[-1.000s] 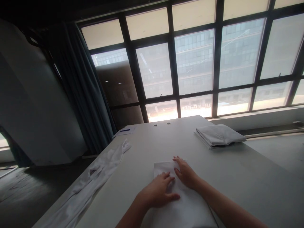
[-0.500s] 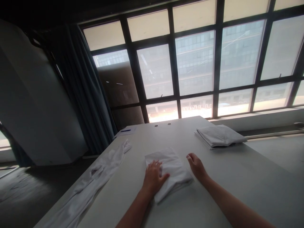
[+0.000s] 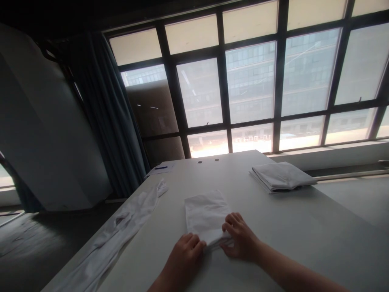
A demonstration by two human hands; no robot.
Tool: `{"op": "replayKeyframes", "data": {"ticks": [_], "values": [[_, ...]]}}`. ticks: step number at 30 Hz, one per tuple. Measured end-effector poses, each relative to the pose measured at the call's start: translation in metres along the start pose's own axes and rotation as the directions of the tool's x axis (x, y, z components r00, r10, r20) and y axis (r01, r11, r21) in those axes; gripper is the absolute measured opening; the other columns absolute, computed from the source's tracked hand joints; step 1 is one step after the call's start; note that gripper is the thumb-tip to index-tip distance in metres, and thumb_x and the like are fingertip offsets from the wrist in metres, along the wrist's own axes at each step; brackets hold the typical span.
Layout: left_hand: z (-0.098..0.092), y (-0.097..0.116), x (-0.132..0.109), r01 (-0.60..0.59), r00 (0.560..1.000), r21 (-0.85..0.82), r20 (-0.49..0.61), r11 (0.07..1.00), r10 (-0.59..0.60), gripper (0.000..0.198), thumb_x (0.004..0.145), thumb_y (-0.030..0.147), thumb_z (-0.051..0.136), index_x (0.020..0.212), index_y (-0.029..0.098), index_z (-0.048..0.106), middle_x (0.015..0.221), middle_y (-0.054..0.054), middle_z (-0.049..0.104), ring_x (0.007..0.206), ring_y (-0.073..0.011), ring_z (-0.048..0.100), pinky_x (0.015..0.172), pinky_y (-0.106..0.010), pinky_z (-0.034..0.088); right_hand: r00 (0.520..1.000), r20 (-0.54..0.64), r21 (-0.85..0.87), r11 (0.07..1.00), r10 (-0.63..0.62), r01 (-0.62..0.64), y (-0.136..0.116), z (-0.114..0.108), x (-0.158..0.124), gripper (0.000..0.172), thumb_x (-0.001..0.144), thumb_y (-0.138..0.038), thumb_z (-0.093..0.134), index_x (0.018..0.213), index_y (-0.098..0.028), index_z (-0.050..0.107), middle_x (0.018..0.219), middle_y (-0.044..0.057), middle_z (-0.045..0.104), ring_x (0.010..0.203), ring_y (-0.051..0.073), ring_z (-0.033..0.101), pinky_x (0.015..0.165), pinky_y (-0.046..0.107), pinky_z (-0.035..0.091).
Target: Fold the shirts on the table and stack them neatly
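Note:
In front of me a folded white cloth [image 3: 206, 213] lies on the white table [image 3: 170, 239]. My left hand [image 3: 188, 251] has its fingers curled round the cloth's near left corner. At the near right corner, my right hand [image 3: 240, 237] grips the layered edge, fingers on top and thumb below. The folded layers show between the two hands. What kind of cloth item it is, I cannot make out.
A stack of folded white cloth [image 3: 282, 176] rests at the table's right edge. Crumpled white fabric [image 3: 130, 227] stretches along the left edge. Farther back on the left lies paper with a blue pen [image 3: 161, 167]. A dark curtain [image 3: 112, 113] hangs beyond.
My left hand has slid from the cloth's top to its near left corner. My right hand has come down and taken hold of the near right corner. The cloth has turned squarer to me.

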State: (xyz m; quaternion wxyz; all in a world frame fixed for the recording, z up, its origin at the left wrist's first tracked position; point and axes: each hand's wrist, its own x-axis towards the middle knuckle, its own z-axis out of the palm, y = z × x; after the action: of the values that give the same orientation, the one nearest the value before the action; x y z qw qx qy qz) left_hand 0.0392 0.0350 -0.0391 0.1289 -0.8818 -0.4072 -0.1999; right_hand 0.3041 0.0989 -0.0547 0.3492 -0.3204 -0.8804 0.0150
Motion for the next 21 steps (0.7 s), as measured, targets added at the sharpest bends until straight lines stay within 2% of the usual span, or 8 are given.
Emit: {"op": "replayKeyframes", "data": {"ticks": [3, 7, 10, 15, 18, 21], "values": [[-0.001, -0.016, -0.015, -0.027, 0.996, 0.001, -0.090, 1.000, 0.027, 0.021, 0.090, 0.007, 0.054, 0.099, 0.024, 0.063, 0.083, -0.003, 0.063, 0.076, -0.0197, 0.059, 0.069, -0.030, 0.048, 0.999, 0.043, -0.012, 1.000, -0.002, 0.002, -0.002, -0.003, -0.002, 0.033, 0.070, -0.025, 0.068, 0.100, -0.023, 0.054, 0.102, 0.005, 0.053, 0.097, 0.025, 0.046, 0.092, 0.042, 0.037], [-0.010, -0.029, -0.018, -0.004, 0.980, 0.019, -0.199, 1.000, 0.008, 0.019, 0.097, 0.012, 0.050, 0.098, 0.023, 0.065, 0.080, -0.003, 0.061, 0.074, -0.0173, 0.058, 0.067, -0.027, 0.047, 0.988, 0.073, -0.047, 0.990, 0.136, -0.133, 0.000, -0.008, -0.009, 0.042, 0.068, -0.006, 0.056, 0.106, -0.024, 0.053, 0.107, 0.006, 0.053, 0.099, 0.024, 0.046, 0.093, 0.041, 0.038], [-0.012, -0.037, -0.020, 0.016, 0.983, 0.053, -0.185, 0.998, -0.006, 0.021, 0.099, 0.014, 0.048, 0.087, 0.021, 0.064, 0.077, -0.002, 0.057, 0.071, -0.0166, 0.056, 0.065, -0.026, 0.045, 0.978, 0.113, -0.041, 0.984, 0.176, -0.173, 0.003, -0.007, -0.013, 0.050, 0.064, 0.001, 0.050, 0.108, -0.024, 0.054, 0.108, 0.006, 0.053, 0.101, 0.024, 0.048, 0.093, 0.038, 0.039], [-0.010, -0.038, -0.021, 0.002, 0.990, 0.116, -0.137, 0.993, 0.014, 0.029, 0.099, 0.015, 0.046, 0.073, 0.020, 0.057, 0.075, -0.003, 0.054, 0.071, -0.0176, 0.052, 0.065, -0.028, 0.043, 0.975, 0.175, -0.060, 0.989, 0.140, -0.132, 0.007, -0.009, -0.013, 0.042, 0.070, 0.004, 0.047, 0.098, -0.025, 0.061, 0.104, 0.004, 0.058, 0.099, 0.021, 0.050, 0.091, 0.037, 0.039], [-0.013, -0.032, -0.018, -0.039, 0.994, 0.099, -0.100, 0.994, 0.049, 0.025, 0.098, 0.013, 0.046, 0.077, 0.020, 0.058, 0.081, -0.004, 0.058, 0.076, -0.0187, 0.052, 0.071, -0.031, 0.044, 0.976, 0.195, 0.006, 0.996, 0.091, -0.094, 0.009, -0.016, -0.011, 0.046, 0.066, 0.002, 0.051, 0.100, -0.026, 0.063, 0.109, 0.004, 0.060, 0.105, 0.022, 0.051, 0.095, 0.039, 0.039], [-0.017, -0.027, -0.015, -0.054, 0.997, 0.009, -0.050, 0.998, 0.055, 0.023, 0.097, 0.010, 0.043, 0.083, 0.020, 0.058, 0.095, -0.006, 0.063, 0.087, -0.0198, 0.055, 0.080, -0.034, 0.044, 0.978, 0.206, 0.072, 0.996, 0.036, -0.052, 0.010, -0.023, -0.010, 0.055, 0.061, 0.000, 0.052, 0.108, -0.026, 0.066, 0.121, 0.006, 0.062, 0.116, 0.024, 0.051, 0.101, 0.043, 0.039]]}}
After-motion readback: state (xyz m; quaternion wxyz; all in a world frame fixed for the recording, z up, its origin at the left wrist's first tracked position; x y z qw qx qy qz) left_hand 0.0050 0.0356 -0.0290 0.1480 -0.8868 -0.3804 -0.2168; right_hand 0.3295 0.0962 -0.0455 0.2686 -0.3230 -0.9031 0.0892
